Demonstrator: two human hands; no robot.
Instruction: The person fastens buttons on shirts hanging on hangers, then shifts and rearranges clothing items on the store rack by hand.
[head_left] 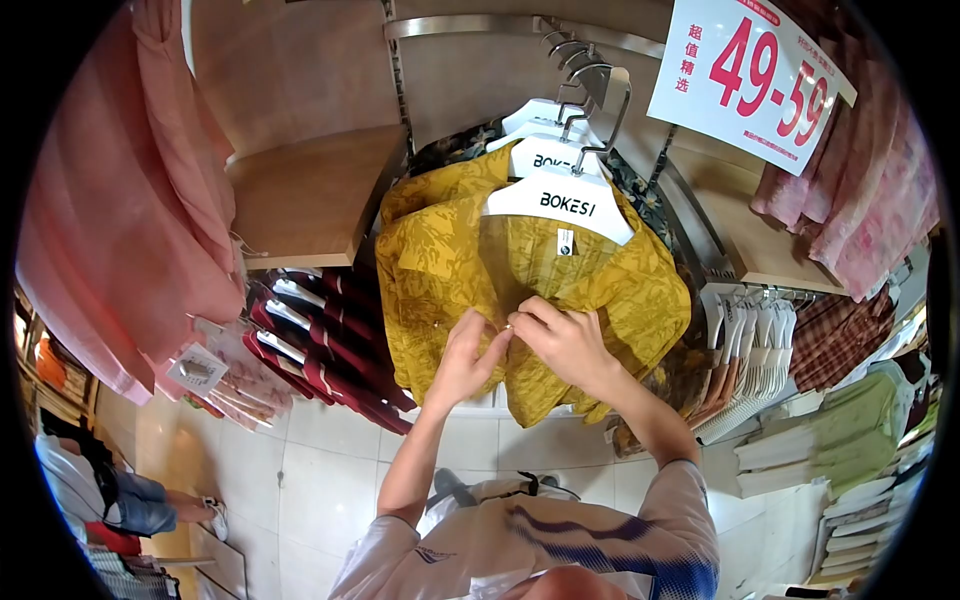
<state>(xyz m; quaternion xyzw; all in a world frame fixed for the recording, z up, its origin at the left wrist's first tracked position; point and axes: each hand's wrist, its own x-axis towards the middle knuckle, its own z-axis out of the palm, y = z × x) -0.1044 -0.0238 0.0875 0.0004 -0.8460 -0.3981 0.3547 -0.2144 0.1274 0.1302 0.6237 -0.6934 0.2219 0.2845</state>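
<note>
A mustard-yellow patterned shirt (640, 300) hangs on a white hanger (540, 196) lettered BOKESI, its front parted at the neck. My left hand (472, 352) pinches the shirt's front edge, thumb and fingers meeting near a small light button. Right beside it, my right hand (560, 340) has its fingertips closed on the same edge from the other side. The fingertips of both hands nearly touch at the middle of the shirt. Inside the collar a small white label (566, 242) shows. Behind this shirt hangs another yellow garment on a similar hanger.
A metal rail (590, 60) carries the hangers. Wooden shelves (310, 190) flank it, with maroon garments (330, 340) below left and striped ones (750, 340) below right. A price sign (755, 75) stands at upper right. Pink clothing (120, 190) hangs left. Another person (140, 495) is at lower left.
</note>
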